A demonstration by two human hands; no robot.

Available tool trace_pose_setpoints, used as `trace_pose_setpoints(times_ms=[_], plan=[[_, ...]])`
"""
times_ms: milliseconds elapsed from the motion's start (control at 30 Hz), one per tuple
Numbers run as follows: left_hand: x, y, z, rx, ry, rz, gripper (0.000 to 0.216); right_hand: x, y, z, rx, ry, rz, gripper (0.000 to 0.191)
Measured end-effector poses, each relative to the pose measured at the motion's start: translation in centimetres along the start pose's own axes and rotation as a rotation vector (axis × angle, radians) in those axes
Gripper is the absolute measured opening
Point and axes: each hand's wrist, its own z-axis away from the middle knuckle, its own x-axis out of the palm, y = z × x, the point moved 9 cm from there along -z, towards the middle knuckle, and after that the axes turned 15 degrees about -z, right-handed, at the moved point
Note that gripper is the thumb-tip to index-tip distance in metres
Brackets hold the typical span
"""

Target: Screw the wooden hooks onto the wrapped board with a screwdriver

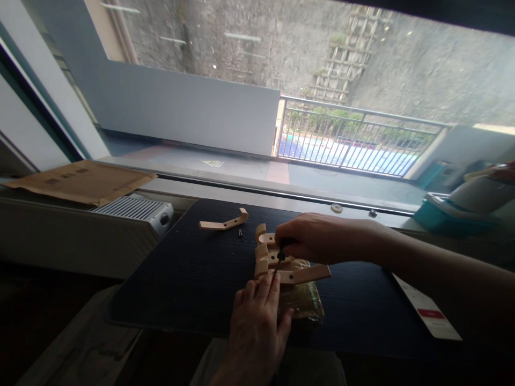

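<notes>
Slim screwdriver (pixel 281 257), dark handle wrapped by right fingers (pixel 292 247), shaft slanting down to left fingertips; tip and any screw there too shadowed to make out. Nearest wooden hook (pixel 310 274): pale, flat, drilled, curled end at left fingertips, straight end reaching out beneath right fingers. Middle wooden hook (pixel 262 251) and far wooden hook (pixel 261 234), curls same way, lie beyond left fingertips, partly under right fingers. Film-wrapped brownish packet (pixel 301 301) beneath hooks, beside left thumb.
</notes>
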Motion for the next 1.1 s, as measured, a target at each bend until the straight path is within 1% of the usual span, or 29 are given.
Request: trace_pose_setpoints(times_ms=[100,167,267,400,500,633,733,833,933,1000,1100], plan=[[-0.1,0.0,0.1,-0.002,0.023,0.002,0.050,-0.1,0.4,-0.1,0.067,0.042,0.059,0.020],[-0.2,0.0,0.1,-0.003,0.033,0.004,0.050,-0.1,0.6,-0.1,0.098,0.038,0.079,0.022],[-0.3,-0.1,0.0,-0.005,0.033,0.008,0.049,0.0,0.3,0.0,0.062,-0.019,0.022,0.017],[-0.3,-0.1,-0.1,-0.007,0.024,0.013,0.049,0.1,0.1,0.0,0.029,-0.045,-0.017,0.019],[-0.2,-0.1,-0.1,-0.015,0.016,0.019,0.048,0.2,0.1,-0.1,0.027,-0.006,-0.014,0.018],[-0.2,-0.3,0.0,-0.037,0.013,0.048,0.048,-0.1,0.5,-0.2,0.089,0.045,0.074,0.022],[-0.2,-0.4,0.0,-0.044,0.006,0.059,0.048,-0.1,0.1,-0.1,0.083,0.000,0.115,0.015],[-0.2,-0.5,0.0,-0.042,0.003,0.060,0.047,0.2,-0.7,-0.1,0.049,-0.066,0.149,0.013],[-0.3,-0.5,0.0,-0.045,0.009,0.063,0.046,0.5,-0.9,-0.3,0.037,-0.067,0.182,0.010],[-0.3,-0.4,0.0,-0.041,0.011,0.064,0.047,0.5,-0.6,-0.5,0.064,-0.042,0.197,0.013],[-0.3,-0.2,-0.1,-0.011,0.010,0.046,0.047,0.5,0.1,-0.5,0.125,-0.021,0.229,0.026]])
